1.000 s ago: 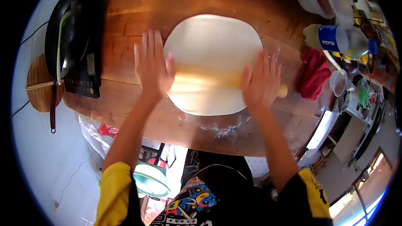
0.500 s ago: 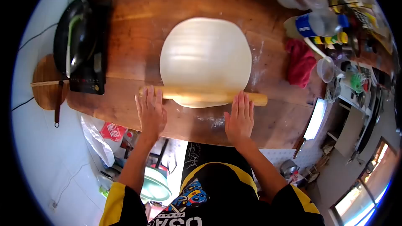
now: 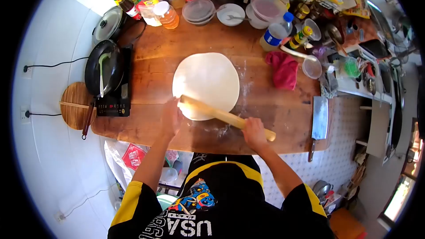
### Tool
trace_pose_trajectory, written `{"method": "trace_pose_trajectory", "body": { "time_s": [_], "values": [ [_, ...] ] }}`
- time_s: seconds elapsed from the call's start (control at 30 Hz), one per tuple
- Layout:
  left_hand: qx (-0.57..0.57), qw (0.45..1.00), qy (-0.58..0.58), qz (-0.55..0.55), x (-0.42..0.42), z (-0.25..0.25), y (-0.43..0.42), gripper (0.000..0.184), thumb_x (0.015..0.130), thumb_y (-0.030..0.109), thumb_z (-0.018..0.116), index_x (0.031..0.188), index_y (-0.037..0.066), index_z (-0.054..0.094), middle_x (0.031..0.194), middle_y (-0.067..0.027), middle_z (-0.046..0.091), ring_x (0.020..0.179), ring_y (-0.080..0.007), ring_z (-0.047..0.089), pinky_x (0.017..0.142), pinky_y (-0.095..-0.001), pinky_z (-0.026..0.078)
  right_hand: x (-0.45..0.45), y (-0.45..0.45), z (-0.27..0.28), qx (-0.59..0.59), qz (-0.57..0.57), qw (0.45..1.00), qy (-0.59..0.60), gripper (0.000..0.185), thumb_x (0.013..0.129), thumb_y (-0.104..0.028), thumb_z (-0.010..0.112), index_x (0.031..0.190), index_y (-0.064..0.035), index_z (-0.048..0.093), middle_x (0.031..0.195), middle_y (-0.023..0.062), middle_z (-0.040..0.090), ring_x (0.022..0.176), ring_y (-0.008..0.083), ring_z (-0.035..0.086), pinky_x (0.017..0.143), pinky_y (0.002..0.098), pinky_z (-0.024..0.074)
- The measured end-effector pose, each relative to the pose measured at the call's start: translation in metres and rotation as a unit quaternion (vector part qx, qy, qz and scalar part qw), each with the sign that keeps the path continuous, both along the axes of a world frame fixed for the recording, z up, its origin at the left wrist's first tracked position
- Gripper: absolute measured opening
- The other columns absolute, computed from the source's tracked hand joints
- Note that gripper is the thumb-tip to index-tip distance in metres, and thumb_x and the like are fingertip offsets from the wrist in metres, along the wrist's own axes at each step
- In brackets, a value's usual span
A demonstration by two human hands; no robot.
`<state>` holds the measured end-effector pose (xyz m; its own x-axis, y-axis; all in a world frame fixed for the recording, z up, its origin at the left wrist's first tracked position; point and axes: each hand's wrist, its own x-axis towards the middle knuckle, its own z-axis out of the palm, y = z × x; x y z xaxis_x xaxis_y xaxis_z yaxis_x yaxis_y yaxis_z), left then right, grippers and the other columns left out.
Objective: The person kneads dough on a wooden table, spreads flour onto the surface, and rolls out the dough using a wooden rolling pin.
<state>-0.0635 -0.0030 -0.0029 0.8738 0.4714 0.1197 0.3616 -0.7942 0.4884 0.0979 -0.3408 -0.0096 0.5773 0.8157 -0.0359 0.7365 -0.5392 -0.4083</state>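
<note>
A round sheet of dough (image 3: 206, 79) lies flat on the wooden table in front of me. Over its lower edge slants a wooden rolling pin (image 3: 221, 114), its left end farther from me than its right. My right hand (image 3: 255, 133) is closed around the pin near its right end. Beside the pin's left end is my left hand (image 3: 171, 117), smeared by motion; whether it touches the pin or how its fingers are set does not show clearly.
White flour marks streak the wooden table (image 3: 150, 71). Left stands a black pan (image 3: 104, 68) on an induction cooker (image 3: 113, 106). A red cloth (image 3: 283, 70) and a cleaver (image 3: 319, 117) lie to the right. Jars, bowls and a plastic bottle (image 3: 276, 33) line the back.
The rolling pin has swung from nearly level to a slant, its right end nearer me. My right hand went from flat fingers on it to a grip. The view takes in more of the table's back.
</note>
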Motion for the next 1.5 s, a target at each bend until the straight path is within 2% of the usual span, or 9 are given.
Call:
{"method": "trace_pose_trajectory", "body": {
  "time_s": [0.1,0.23,0.33,0.6,0.7,0.9,1.07,1.2,1.5],
  "values": [
    [-0.102,0.972,0.062,0.202,0.001,0.024,-0.021,0.035,0.095,0.013,0.056,0.127,0.000,0.056,0.130,-0.0260,0.059,0.122,-0.0412,0.055,0.101,-0.0483,0.045,-0.022,-0.056,0.010,0.012,-0.108,0.994,0.028,0.047,0.084,-0.017,0.068,0.123,0.0047,0.053,0.121,0.0233,0.053,0.115,0.0411,0.049,0.100,0.0519,0.0410],
    [-0.078,0.973,0.056,0.210,-0.023,-0.041,-0.003,0.037,0.096,0.015,0.056,0.130,0.001,0.055,0.132,-0.0259,0.058,0.119,-0.0430,0.057,0.097,-0.0487,0.048,-0.020,-0.096,-0.003,0.005,-0.267,0.963,-0.021,0.047,0.085,-0.013,0.068,0.124,0.0064,0.051,0.119,0.0272,0.052,0.116,0.0444,0.047,0.101,0.0558,0.0389],
    [-0.238,0.949,0.089,0.187,-0.001,-0.042,0.017,0.040,0.096,0.014,0.056,0.133,0.002,0.054,0.132,-0.0256,0.059,0.119,-0.0425,0.057,0.098,-0.0488,0.048,-0.009,-0.101,-0.018,-0.007,-0.347,0.937,-0.048,0.049,0.085,-0.011,0.069,0.126,0.0070,0.049,0.121,0.0267,0.051,0.117,0.0445,0.047,0.103,0.0558,0.0379],
    [-0.123,0.974,0.010,0.192,0.071,-0.040,0.040,0.051,0.093,0.010,0.058,0.142,-0.001,0.048,0.136,-0.0263,0.057,0.123,-0.0397,0.056,0.105,-0.0472,0.044,-0.001,-0.085,-0.021,-0.118,-0.395,0.909,-0.064,0.053,0.087,-0.012,0.069,0.132,0.0060,0.047,0.131,0.0259,0.048,0.123,0.0441,0.043,0.106,0.0546,0.0368],
    [-0.250,0.923,0.031,0.291,0.079,-0.033,0.043,0.043,0.092,0.013,0.064,0.132,-0.003,0.057,0.134,-0.0251,0.059,0.123,-0.0358,0.058,0.102,-0.0438,0.046,0.017,-0.007,0.017,-0.075,-0.377,0.920,-0.080,0.055,0.088,-0.012,0.070,0.136,0.0031,0.050,0.133,0.0246,0.051,0.124,0.0426,0.046,0.107,0.0539,0.0374],
    [-0.307,0.889,0.093,0.326,0.070,-0.012,0.025,0.035,0.092,0.013,0.068,0.120,-0.006,0.062,0.111,-0.0192,0.070,0.102,-0.0258,0.067,0.090,-0.0367,0.051,0.114,0.252,0.010,0.077,0.064,0.994,0.053,0.065,0.080,-0.010,0.073,0.142,-0.0099,0.052,0.146,0.0144,0.050,0.137,0.0333,0.045,0.114,0.0554,0.0335],
    [-0.400,0.870,-0.023,0.288,0.054,0.008,0.000,0.025,0.096,0.003,0.064,0.119,-0.006,0.061,0.104,-0.0108,0.069,0.098,-0.0129,0.064,0.089,-0.0268,0.051,0.132,0.377,-0.023,0.040,0.560,0.827,-0.033,0.047,0.082,-0.009,0.069,0.128,-0.0153,0.063,0.130,0.0062,0.063,0.126,0.0274,0.055,0.109,0.0517,0.0390],
    [-0.540,0.733,-0.078,0.406,0.046,-0.004,-0.012,0.028,0.097,0.006,0.064,0.122,-0.006,0.060,0.106,-0.0098,0.070,0.098,-0.0132,0.065,0.090,-0.0267,0.051,0.121,0.435,0.005,-0.259,0.674,0.691,-0.023,0.034,0.085,-0.009,0.065,0.118,-0.0136,0.066,0.124,0.0076,0.064,0.119,0.0281,0.060,0.100,0.0500,0.0446],
    [-0.641,0.637,-0.056,0.425,0.053,0.060,0.014,0.026,0.095,0.008,0.067,0.116,-0.007,0.065,0.101,-0.0086,0.071,0.090,-0.0121,0.067,0.078,-0.0255,0.054,0.185,0.396,0.094,-0.258,0.520,0.775,0.250,0.026,0.090,-0.015,0.066,0.113,-0.0044,0.071,0.103,0.0088,0.072,0.099,0.0291,0.067,0.083,0.0442,0.0510]
  ]
}}
